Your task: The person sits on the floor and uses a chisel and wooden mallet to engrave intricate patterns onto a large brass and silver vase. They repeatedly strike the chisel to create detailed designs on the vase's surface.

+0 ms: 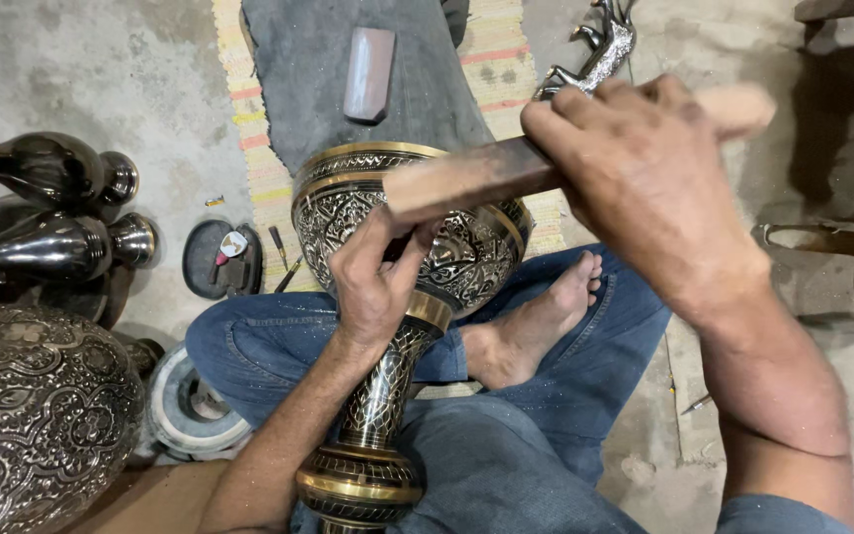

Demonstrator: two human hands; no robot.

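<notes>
The tall engraved black-and-gold metal vase [402, 297] is lying tilted across the lap of a person in blue jeans [546, 396], its bowl pointing away from them and its ringed foot running out of the bottom edge of the picture. The left hand [373, 282] is closing around the vase where bowl meets neck, thumb and fingers pressing on the engraving; whether it is pinching a small tool there is hard to make out, since the fingers are hiding that spot. The right hand [644, 168] is clamping shut on a brown wooden mallet-like block [476, 178] that is hovering just above the vase's rim; its pale far end is showing beyond the knuckles, blurred, and the hand is covering the middle of it. A bare foot [536, 326] is resting just right of the vase. Beyond the vase, a dark grey mat [348, 129] is lying on a striped woven rug [506, 59], with a small reddish flat stone [369, 74] on it. A silver animal figurine [595, 54] is standing beyond and right of the vase, partly cut off by the top edge. Left of the vase, two dark polished metal vessels [61, 213] are lying on their sides, and a large engraved silver pot [37, 415] is running off the lower left corner.
</notes>
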